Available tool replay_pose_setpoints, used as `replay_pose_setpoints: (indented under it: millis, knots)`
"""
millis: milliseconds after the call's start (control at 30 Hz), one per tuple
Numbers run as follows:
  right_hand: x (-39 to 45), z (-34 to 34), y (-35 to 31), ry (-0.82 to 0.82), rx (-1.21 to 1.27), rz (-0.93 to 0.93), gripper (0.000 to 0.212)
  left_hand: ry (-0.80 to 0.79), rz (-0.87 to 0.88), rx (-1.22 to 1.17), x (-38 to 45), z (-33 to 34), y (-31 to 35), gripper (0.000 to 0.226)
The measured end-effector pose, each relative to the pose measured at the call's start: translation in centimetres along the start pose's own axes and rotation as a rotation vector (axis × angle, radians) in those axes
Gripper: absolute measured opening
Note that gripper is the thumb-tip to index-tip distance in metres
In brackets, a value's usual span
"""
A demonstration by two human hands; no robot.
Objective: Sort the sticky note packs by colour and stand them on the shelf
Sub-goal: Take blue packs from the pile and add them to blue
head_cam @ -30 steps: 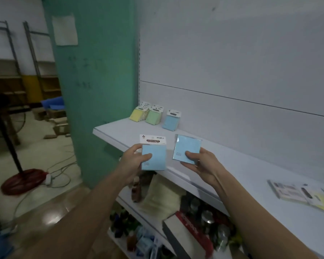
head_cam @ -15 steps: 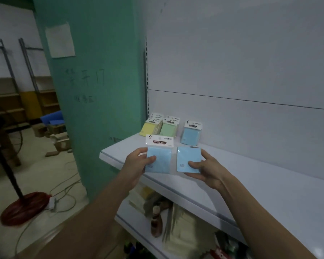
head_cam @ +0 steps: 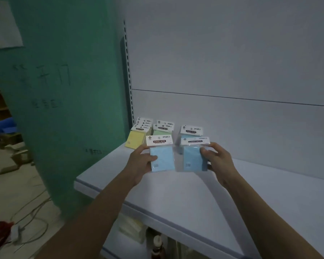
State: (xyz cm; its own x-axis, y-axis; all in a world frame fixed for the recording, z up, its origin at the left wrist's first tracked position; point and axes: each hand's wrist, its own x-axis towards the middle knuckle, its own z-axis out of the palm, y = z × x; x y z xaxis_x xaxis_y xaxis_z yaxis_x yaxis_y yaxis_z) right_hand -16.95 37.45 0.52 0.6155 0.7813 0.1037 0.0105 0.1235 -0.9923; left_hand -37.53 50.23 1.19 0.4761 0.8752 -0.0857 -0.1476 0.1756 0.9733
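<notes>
I hold two blue sticky note packs upright above the white shelf [head_cam: 185,187]. My left hand [head_cam: 140,163] grips the left blue pack [head_cam: 162,157] by its left edge, thumb on the front. My right hand [head_cam: 216,161] grips the right blue pack [head_cam: 193,157] by its right edge. Behind them, against the back panel, stand a row of yellow packs [head_cam: 136,140], green packs [head_cam: 162,128] and a blue pack [head_cam: 191,131]. The held packs cover the lower parts of the green and blue ones.
A teal pillar [head_cam: 64,109] rises just left of the shelf. The white back panel [head_cam: 232,71] closes the shelf at the rear. A lower shelf [head_cam: 135,228] holds pale packs and a bottle [head_cam: 156,245]. Cables [head_cam: 32,221] lie on the floor at left.
Both hands have carried their blue packs forward over the shelf, close to the standing row. The right pack now stands upright with its header card showing. My view has moved closer.
</notes>
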Motion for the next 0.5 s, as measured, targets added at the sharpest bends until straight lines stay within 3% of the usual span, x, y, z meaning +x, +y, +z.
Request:
replay_pose_setpoints:
  millis: [300,500]
  knots:
    - [4.0,-0.3,1.8,0.329,0.115,0.007,0.017,-0.184,0.089,0.074,8.9,3.4,-1.6,0.030]
    - [5.4,-0.4,2.7,0.506,0.231,0.047,0.029,-0.217,0.098,0.055,12.4,5.6,-3.3,0.037]
